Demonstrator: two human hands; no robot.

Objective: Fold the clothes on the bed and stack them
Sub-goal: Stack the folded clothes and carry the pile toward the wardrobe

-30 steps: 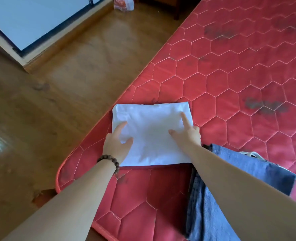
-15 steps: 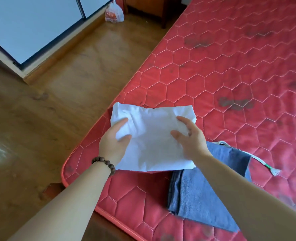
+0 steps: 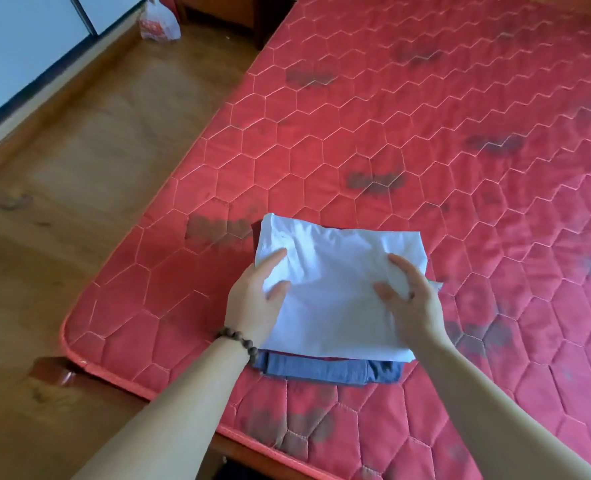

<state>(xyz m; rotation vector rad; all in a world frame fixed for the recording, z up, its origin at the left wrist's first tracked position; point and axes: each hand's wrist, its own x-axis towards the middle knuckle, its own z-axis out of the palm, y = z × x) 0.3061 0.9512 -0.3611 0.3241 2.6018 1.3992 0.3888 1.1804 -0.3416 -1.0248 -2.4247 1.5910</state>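
Note:
A folded white garment (image 3: 335,289) lies on top of a folded blue garment (image 3: 322,370) near the front left corner of the red quilted mattress (image 3: 391,133). Only the blue garment's front edge and a dark strip at the back show from under the white one. My left hand (image 3: 256,296), with a bead bracelet on the wrist, grips the white garment's left edge, thumb on top. My right hand (image 3: 412,303) holds its right edge with curled fingers. A bit of white-green cord (image 3: 436,284) pokes out beside my right hand.
The mattress's left edge drops to a wooden floor (image 3: 79,168). A wooden bed frame corner (image 3: 49,370) sticks out at the front left. A plastic bag (image 3: 157,26) and a dark wooden cabinet (image 3: 224,12) stand on the floor at the back.
Both hands lifted the white garment off the mattress and carried it right onto the blue garment. The blue one is now almost covered.

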